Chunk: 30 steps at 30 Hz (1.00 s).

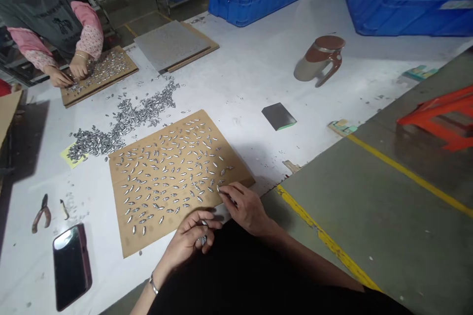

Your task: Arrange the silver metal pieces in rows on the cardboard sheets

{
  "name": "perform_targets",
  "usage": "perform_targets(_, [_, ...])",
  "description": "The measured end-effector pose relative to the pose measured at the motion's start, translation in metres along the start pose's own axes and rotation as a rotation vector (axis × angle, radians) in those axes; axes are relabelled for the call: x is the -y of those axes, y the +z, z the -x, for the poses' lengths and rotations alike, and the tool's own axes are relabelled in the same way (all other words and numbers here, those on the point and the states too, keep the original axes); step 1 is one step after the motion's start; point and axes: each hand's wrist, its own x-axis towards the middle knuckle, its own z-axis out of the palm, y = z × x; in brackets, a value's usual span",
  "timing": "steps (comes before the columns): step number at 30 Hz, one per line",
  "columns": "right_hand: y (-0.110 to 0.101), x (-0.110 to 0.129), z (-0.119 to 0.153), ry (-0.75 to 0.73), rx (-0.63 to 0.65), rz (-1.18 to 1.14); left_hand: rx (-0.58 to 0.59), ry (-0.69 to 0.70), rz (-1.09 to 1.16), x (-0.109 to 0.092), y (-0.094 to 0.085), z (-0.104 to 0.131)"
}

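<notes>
Bare hands at a cardboard sheet dotted with small silver metal pieces

Many small silver metal pieces [161,220], spindle-shaped and spaced apart, lie in loose rows over a brown cardboard sheet [240,172] on a white table [229,78]. At the sheet's near right edge, the person's right hand [246,206] pinches a single piece [218,189] between thumb and fingertip. Just beside it, the left hand [194,234], with a bracelet [152,284] at its wrist, curls its fingers around a few more pieces.

Beyond the sheet's far left corner, a long heap [96,142] of similar pieces partly covers a yellow paper [67,156]. To the left lie pliers [46,215] and a dark-screened smartphone [70,270]. To the right are a dark block [279,116] with a green edge and a brown-lidded mug [320,59].

Farther off, at upper left, a co-worker in pink sleeves [90,29] handles pieces on another cardboard [118,64]. Two blue crates [236,12] stand on the table's far side.
</notes>
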Motion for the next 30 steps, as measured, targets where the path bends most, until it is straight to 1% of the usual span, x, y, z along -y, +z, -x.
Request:
perform_targets(2, [-0.003,0.011,0.002,-0.053,0.093,-0.125,0.051,0.003,-0.062,-0.002,0.001,0.001])
perform_targets(4, [-0.003,0.02,0.003,-0.155,0.253,-0.249,0.101,-0.005,-0.126,-0.006,0.003,0.002])
perform_targets(6, [-0.002,0.026,0.004,-0.218,0.386,-0.322,0.123,-0.017,-0.167,-0.01,0.006,0.003])
perform_targets(9, [-0.002,0.028,0.002,-0.198,0.477,-0.35,0.114,-0.033,-0.198,-0.014,0.009,0.006])
perform_targets(11, [-0.003,0.028,-0.001,-0.188,0.498,-0.356,0.108,-0.042,-0.201,-0.013,0.008,0.006])
perform_targets(12, [-0.003,0.028,-0.002,-0.178,0.484,-0.352,0.1,-0.038,-0.19,-0.011,0.007,0.005])
perform_targets(13, [-0.001,0.028,-0.004,-0.158,0.443,-0.336,0.084,-0.027,-0.168,-0.009,0.006,0.005])
perform_targets(17, [0.014,0.02,-0.01,-0.098,0.157,-0.137,-0.029,0.009,-0.046,0.003,-0.002,0.003])
perform_targets(19, [0.024,0.013,-0.01,-0.122,0.074,-0.046,-0.063,-0.003,-0.018,0.007,-0.005,0.004])
perform_targets(23, [0.037,0.002,-0.001,-0.141,0.062,0.029,-0.072,-0.001,-0.005,0.009,-0.007,0.007])
perform_targets(27, [0.039,0.0,0.005,-0.116,0.039,0.082,-0.068,0.018,0.014,0.009,-0.005,0.006])
perform_targets(30, [0.039,0.003,0.003,-0.086,0.038,0.093,-0.065,0.013,0.014,0.009,-0.003,0.004])
